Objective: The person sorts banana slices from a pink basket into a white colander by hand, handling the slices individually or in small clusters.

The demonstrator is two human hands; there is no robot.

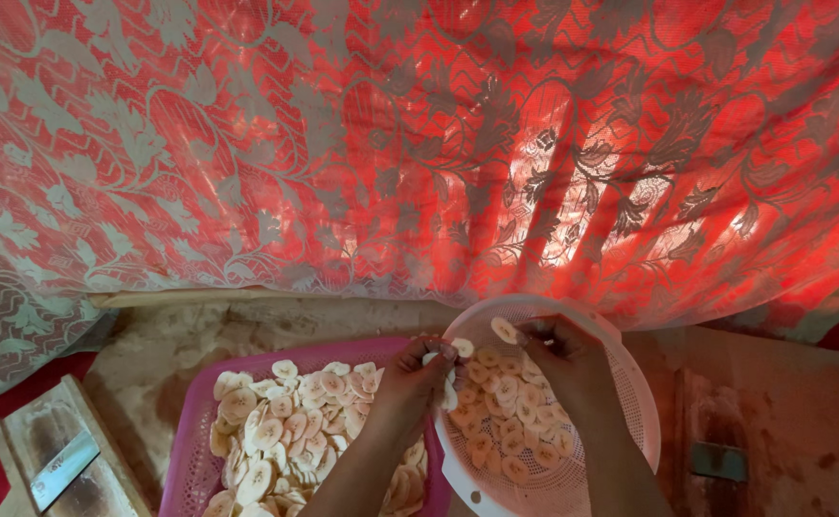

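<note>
My left hand (418,375) pinches a pale round banana slice (462,348) over the rim between two containers. My right hand (561,359) holds another banana slice (504,330) just above a round white perforated basket (630,383), which is tilted and filled with several pale slices. Left of it, a pink rectangular tray (190,440) holds a heap of the same slices. Both forearms come up from the bottom edge.
A red lace curtain (419,144) with a leaf pattern hangs across the whole background. A wooden slicer with a metal blade (60,467) lies at bottom left. A worn wooden board (774,421) lies at right under the basket.
</note>
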